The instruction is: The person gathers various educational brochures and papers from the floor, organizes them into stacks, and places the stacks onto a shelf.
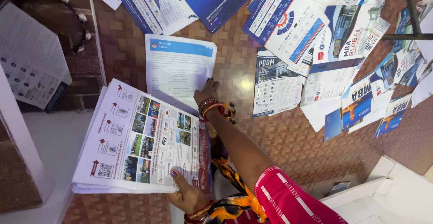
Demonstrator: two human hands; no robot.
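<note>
You are gripping a stack of printed brochures [140, 143] with your left hand [187, 194], thumb pressing on its top sheet near the lower corner, so that hand is clamped on the stack. Your right hand [206, 93] is reaching just beyond the stack's far edge, fingertips resting flat on a white letter sheet with a blue header [178, 68], not closed around it. Well right of the stack, loose blue-and-white leaflets [343, 66] are lying scattered over the woven brown mat [279, 147].
</note>
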